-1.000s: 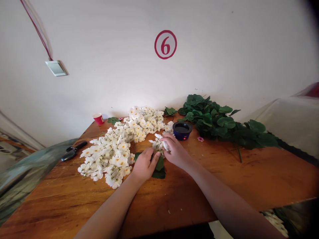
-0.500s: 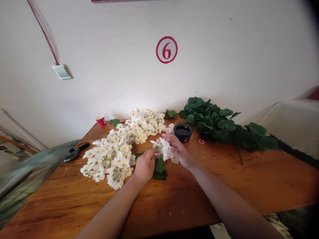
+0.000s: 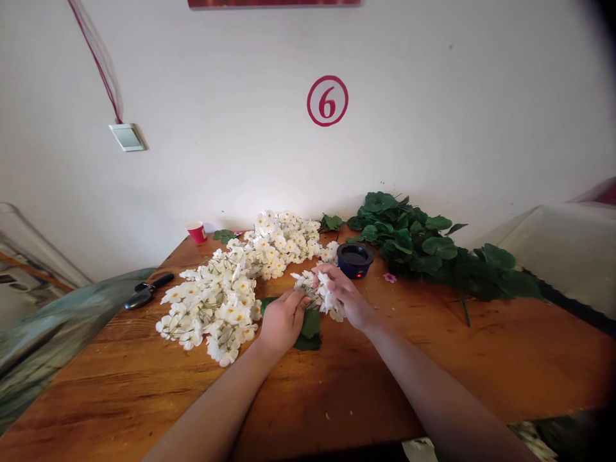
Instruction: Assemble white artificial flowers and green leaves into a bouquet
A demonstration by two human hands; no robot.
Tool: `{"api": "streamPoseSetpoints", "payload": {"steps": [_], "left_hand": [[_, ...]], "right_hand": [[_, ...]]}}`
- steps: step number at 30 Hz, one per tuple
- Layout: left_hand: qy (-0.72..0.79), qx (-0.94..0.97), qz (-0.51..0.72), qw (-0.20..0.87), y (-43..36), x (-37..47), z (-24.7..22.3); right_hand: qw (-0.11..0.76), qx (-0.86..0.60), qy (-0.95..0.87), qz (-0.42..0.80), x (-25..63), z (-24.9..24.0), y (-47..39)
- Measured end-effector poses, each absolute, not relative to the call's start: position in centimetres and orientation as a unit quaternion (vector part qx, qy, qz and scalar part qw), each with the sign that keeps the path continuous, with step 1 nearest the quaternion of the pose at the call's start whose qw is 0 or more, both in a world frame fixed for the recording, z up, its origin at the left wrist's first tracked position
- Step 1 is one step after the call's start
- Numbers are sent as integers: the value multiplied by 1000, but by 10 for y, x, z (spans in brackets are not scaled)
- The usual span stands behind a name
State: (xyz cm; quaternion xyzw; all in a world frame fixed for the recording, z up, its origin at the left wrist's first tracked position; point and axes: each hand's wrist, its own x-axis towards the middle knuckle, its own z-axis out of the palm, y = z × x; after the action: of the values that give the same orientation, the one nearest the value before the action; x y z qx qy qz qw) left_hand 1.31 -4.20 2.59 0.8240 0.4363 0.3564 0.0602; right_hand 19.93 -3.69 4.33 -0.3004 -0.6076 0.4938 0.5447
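My left hand (image 3: 285, 321) is closed around the stems of a bunch of white artificial flowers (image 3: 315, 290) with green leaves (image 3: 310, 330) below it. From the right, my right hand (image 3: 347, 296) curls its fingers about the white blossoms of that same bunch. Part of the bunch is hidden behind the fingers. A long heap of white artificial flowers with yellow centres (image 3: 233, 301) lies to the left of my hands and stretches back toward the wall. Just beyond my right hand stands a round dark blue pot (image 3: 355, 260) with a small red light.
Dark green artificial leaves (image 3: 409, 237) are piled at the back right of the wooden table (image 3: 192, 404). A pink flower (image 3: 389, 278) lies near the pot. On the left are a black-handled tool (image 3: 147, 291) and a red paper cup (image 3: 196, 232). A white wall closes off the back.
My right hand's fingers have curled in further over the blossoms. The left hand keeps its grip on the stems. The whole view has shifted slightly.
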Motion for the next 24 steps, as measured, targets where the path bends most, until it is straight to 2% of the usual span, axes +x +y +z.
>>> {"api": "streamPoseSetpoints", "payload": {"steps": [4, 7, 12, 15, 24], "left_hand": [[436, 828, 350, 41, -42, 14, 26], [441, 832, 337, 25, -43, 15, 27], [428, 842, 327, 18, -44, 16, 26], [423, 849, 318, 13, -43, 16, 24], [413, 855, 314, -13, -41, 15, 21]], "right_hand": [[566, -337, -562, 500, 197, 44, -36], [578, -309, -534, 534, 196, 48, -36], [538, -288, -529, 590, 199, 50, -34], [522, -300, -548, 580, 202, 49, -33], [554, -317, -527, 561, 202, 52, -35]]}}
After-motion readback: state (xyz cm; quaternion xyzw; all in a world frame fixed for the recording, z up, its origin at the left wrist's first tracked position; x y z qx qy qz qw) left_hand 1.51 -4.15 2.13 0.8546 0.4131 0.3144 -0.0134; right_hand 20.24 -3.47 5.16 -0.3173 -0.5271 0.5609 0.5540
